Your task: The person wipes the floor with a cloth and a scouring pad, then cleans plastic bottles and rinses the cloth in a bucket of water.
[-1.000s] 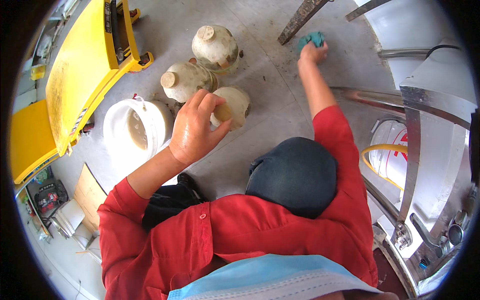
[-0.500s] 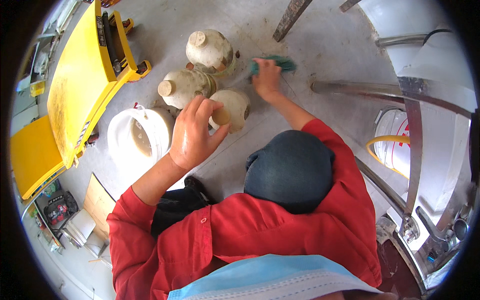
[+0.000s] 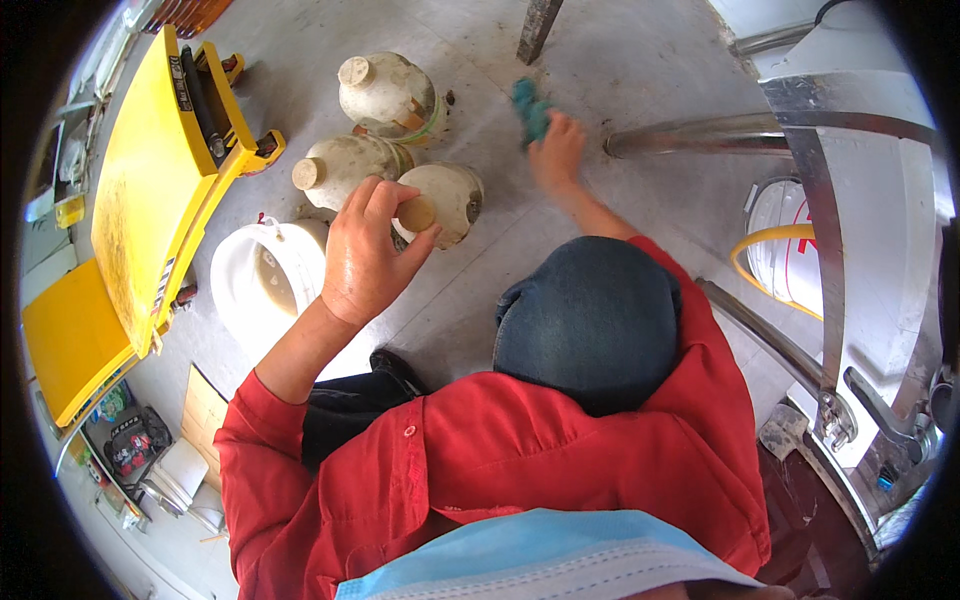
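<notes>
My left hand (image 3: 365,250) is closed, thumb and fingers curled round the round tan cap (image 3: 416,213) of the nearest jug (image 3: 455,200). This jug is off-white, round-shouldered and stained. Two similar capped jugs stand beside it: one (image 3: 355,165) to the left and another (image 3: 390,95) farther away, with a peeling brown patch. Out to the right, my right hand (image 3: 560,155) is closed on one end of a crumpled green cloth (image 3: 530,105), which stretches away from the fingers over the grey floor.
A white bucket (image 3: 232,265) with pale liquid stands left of my left hand. Beyond it is a yellow pallet jack or cart (image 3: 140,150). On the right are metal legs (image 3: 700,135) and a white bucket (image 3: 780,235) with a yellow handle. My bent knee (image 3: 590,320) is between my arms.
My right hand has swung a little to the right with the cloth, which now points away from me rather than sideways. My left hand stays on the cap. The view has shifted slightly.
</notes>
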The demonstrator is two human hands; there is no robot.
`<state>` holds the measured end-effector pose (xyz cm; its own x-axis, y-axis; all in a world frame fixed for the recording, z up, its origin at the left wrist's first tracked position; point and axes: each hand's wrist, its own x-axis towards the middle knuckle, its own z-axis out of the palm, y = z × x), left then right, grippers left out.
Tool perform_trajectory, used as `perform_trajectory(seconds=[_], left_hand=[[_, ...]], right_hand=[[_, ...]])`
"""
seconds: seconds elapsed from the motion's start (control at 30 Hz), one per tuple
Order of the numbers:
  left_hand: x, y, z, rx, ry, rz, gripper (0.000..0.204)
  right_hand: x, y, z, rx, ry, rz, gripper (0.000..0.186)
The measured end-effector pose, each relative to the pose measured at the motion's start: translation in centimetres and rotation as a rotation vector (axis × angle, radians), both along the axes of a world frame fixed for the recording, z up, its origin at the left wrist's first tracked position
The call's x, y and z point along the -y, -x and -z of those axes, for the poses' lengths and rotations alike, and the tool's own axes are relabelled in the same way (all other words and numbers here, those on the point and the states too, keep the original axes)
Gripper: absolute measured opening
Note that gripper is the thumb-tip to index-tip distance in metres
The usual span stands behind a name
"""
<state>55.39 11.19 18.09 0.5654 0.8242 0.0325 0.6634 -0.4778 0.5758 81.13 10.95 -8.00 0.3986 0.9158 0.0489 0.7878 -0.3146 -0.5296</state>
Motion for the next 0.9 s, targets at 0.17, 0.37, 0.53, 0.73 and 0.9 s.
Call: perform_trajectory(seconds=[0.17, 0.37, 0.53, 0.73, 0.9], left_hand=[[-0.2, -0.4, 0.2, 0.014, 0.006, 0.009, 0.035], [0.1, 0.0, 0.2, -0.025, 0.015, 0.01, 0.039], [-0.1, -0.4, 0.1, -0.053, -0.005, 0.022, 0.038], [-0.3, -0.5, -0.3, -0.074, 0.007, 0.021, 0.037], [-0.1, 0.1, -0.2, -0.045, 0.019, 0.041, 0.037]], right_hand=[[4.0, 3.1, -0.1, -0.446, 0.062, -0.179, 0.058], [10.9, -3.6, -1.0, 0.227, -0.016, 0.019, 0.064], [6.1, -3.0, 1.5, 0.256, -0.01, -0.063, 0.061], [7.3, -6.8, 2.9, 0.248, 0.015, -0.242, 0.062], [19.8, -11.4, 0.8, 0.175, 0.194, -0.126, 0.062]])
